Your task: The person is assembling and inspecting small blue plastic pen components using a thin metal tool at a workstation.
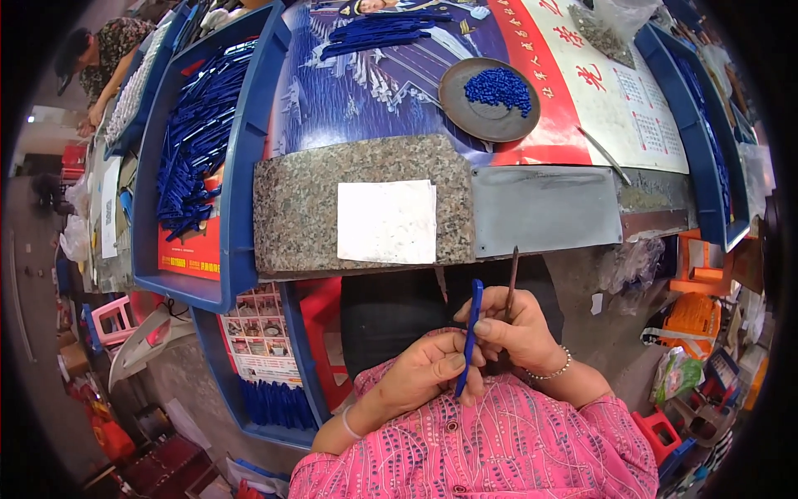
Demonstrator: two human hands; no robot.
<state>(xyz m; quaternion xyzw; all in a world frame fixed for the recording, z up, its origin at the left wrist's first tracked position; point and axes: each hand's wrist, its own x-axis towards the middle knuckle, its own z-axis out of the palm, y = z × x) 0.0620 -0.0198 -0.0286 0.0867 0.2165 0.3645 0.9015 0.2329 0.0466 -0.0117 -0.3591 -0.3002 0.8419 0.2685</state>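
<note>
A slim blue plastic stick (469,337), shaped like a pen or a handle, stands nearly upright in front of my chest. My left hand (428,366) pinches its lower half between thumb and fingers. My right hand (524,328) is closed beside it, thumb and fingertips at the stick's upper part. Between the right fingers a thin brown pointed rod (513,279) sticks up; its lower end is hidden in the hand. On the bench, a round dark dish (461,123) holds many small blue pieces (499,90). More blue sticks (382,32) lie in a pile behind it.
A blue tray (241,208) of blue sticks stands at left, another tray (727,208) at right. A white paper pad (386,223) lies on a granite slab (299,200), beside a grey plate (544,208). Below left is a lower blue crate (312,374). Another person (108,58) sits far left.
</note>
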